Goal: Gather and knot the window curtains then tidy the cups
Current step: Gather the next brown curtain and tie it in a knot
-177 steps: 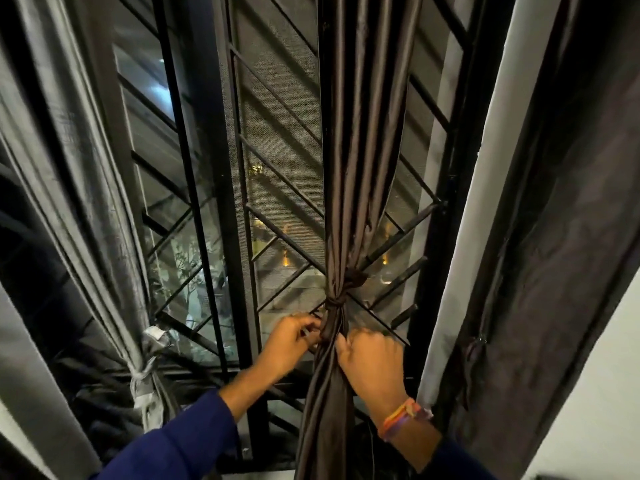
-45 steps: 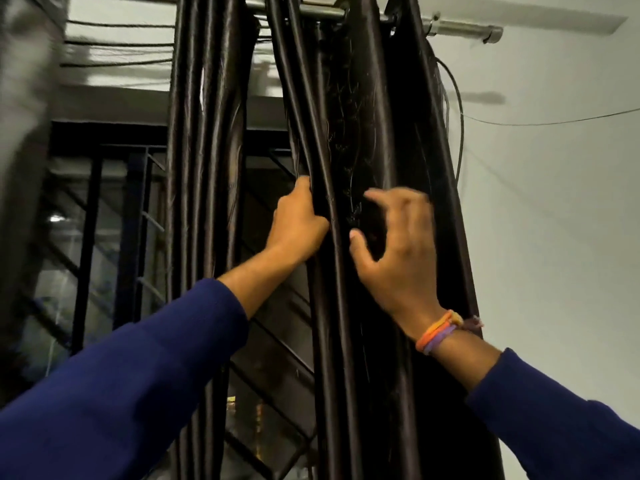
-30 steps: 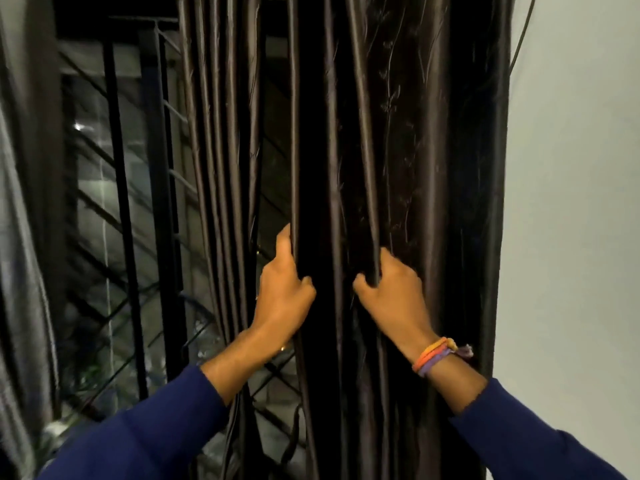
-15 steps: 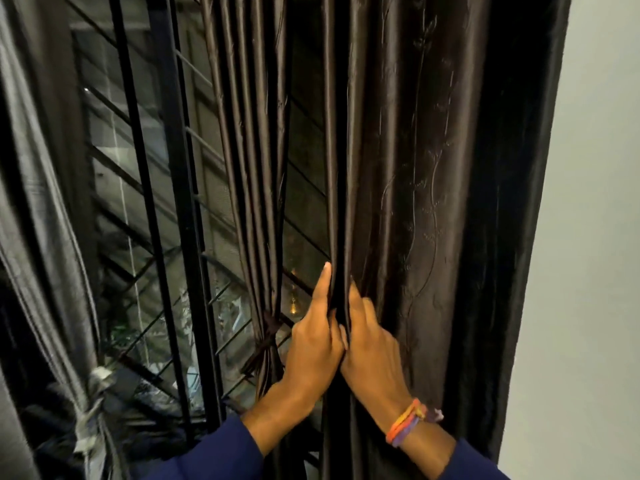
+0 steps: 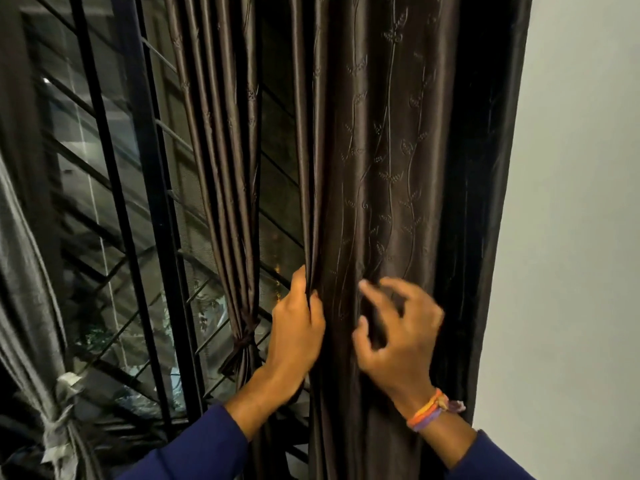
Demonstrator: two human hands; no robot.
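Glossy embossed cloth curtain [image 5: 381, 168]

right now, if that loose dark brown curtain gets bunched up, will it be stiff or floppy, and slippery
Likely floppy: the loose curtain already folds into soft pleats where the left hand grips it. Probably somewhat slippery, given its satin-like sheen. It should bunch narrow, like the knotted curtain beside it.

1. Curtains: 3 — brown loose panel [image 5: 388, 174], brown knotted panel [image 5: 225, 150], grey tied panel [image 5: 31, 289].
2. Hands: 2 — left hand [image 5: 298, 336], right hand [image 5: 398, 336].
3. Thread wristband [image 5: 433, 408]: 1, on the right wrist.
4. Window grille [image 5: 152, 202]: 1.
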